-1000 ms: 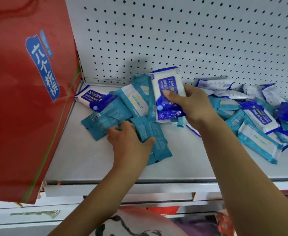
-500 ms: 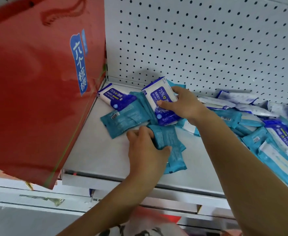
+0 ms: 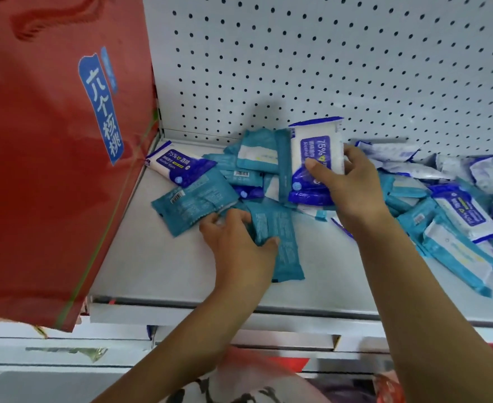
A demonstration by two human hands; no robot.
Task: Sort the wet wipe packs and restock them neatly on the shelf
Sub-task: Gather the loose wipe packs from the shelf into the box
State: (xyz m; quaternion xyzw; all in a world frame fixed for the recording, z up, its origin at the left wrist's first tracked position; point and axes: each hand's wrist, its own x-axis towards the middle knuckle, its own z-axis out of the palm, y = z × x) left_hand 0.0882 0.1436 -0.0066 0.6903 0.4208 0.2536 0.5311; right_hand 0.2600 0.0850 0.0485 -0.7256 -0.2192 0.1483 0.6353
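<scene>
The right grip pinched a white-and-blue wipe pack stood on end, its long axis pointing up toward the pegboard. Nearer and to its left, the left grip curled round a teal pack lying flat on the shelf, long axis front to back.

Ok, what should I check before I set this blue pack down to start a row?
1. Right hand grips blue pack: ok.
2. Left hand holds teal pack: ok.
3. Bare shelf at front left for a row: ok.
4. Colours sorted: not ok, the pile mixes teal and blue.
5. Red bag off the shelf: cannot tell, it hides the left edge.
</scene>
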